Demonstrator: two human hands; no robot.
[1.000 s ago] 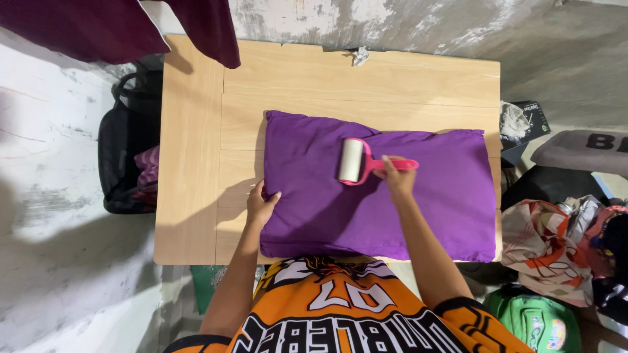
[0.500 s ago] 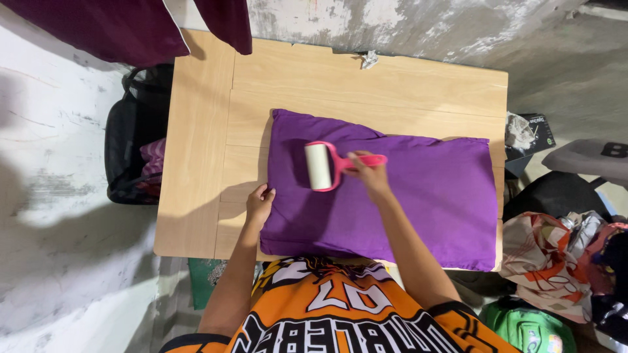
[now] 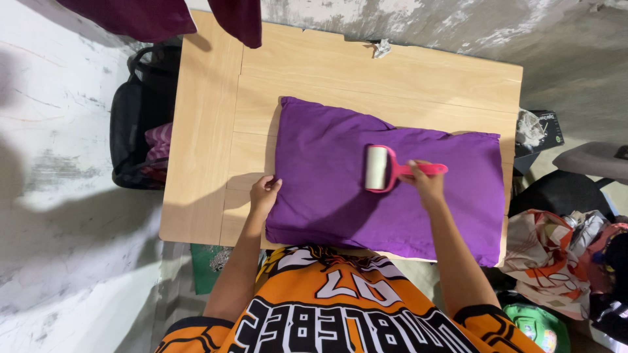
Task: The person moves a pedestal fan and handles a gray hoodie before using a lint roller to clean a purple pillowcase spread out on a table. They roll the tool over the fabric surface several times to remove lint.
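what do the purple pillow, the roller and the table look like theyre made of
Purple pillow: soft woven fabric, matte, creased. Roller: likely glossy pink plastic frame and handle, with a white, probably paper, drum. Table: light wood or wood-look laminate, smooth, with grain lines and panel seams.

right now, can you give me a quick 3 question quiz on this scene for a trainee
1. True or false: the right hand grips the lint roller by its pink handle.
2. Where is the left hand? A) on the left edge of the purple pillow B) flat on the bare table C) on the black bag
3. Fill in: the roller head lies on the ____.

Key: 1 true; 2 A; 3 pillow
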